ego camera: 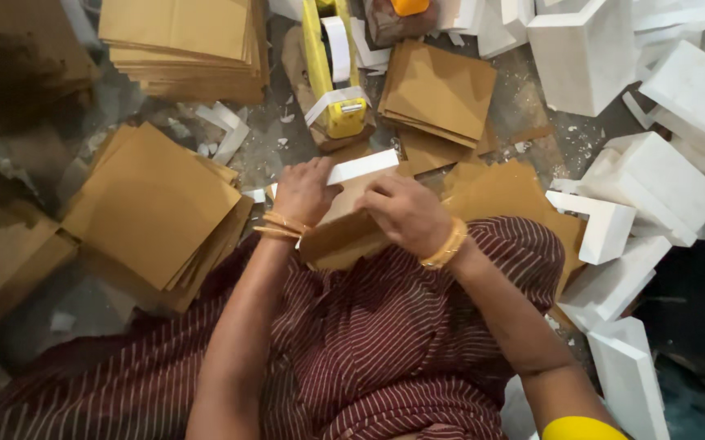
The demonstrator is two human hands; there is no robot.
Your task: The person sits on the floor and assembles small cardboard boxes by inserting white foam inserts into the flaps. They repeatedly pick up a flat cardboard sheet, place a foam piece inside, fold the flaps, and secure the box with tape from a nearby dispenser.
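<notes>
Head view, left hand: the left hand (304, 191) lies palm-down on the near-left end of a brown cardboard wrap (344, 232), fingers pressed together and curled over its far edge.
Head view, right hand: the right hand (405, 213) presses on the right part of the same wrap, fingers together and bent down onto the card; whether the thumb pinches underneath is hidden.
Where the piece is: on the lap, between both hands, with a white foam strip (361, 167) showing at its far edge, touching the card.
Doing it well: judging by the grip, the card is being folded around the foam; both palms should stay flat so the crease runs straight along the foam edge and the strip does not slip out sideways.
Tape: a yellow tape dispenser (334, 69) lies just beyond the hands, far centre.
Card supply: stacks of brown cardboard sheets (153, 204) lie left, and a smaller stack (440, 90) far right of the dispenser.
Foam supply: white foam blocks (654, 179) are heaped on the right.
Floor: foam crumbs are scattered around.
</notes>
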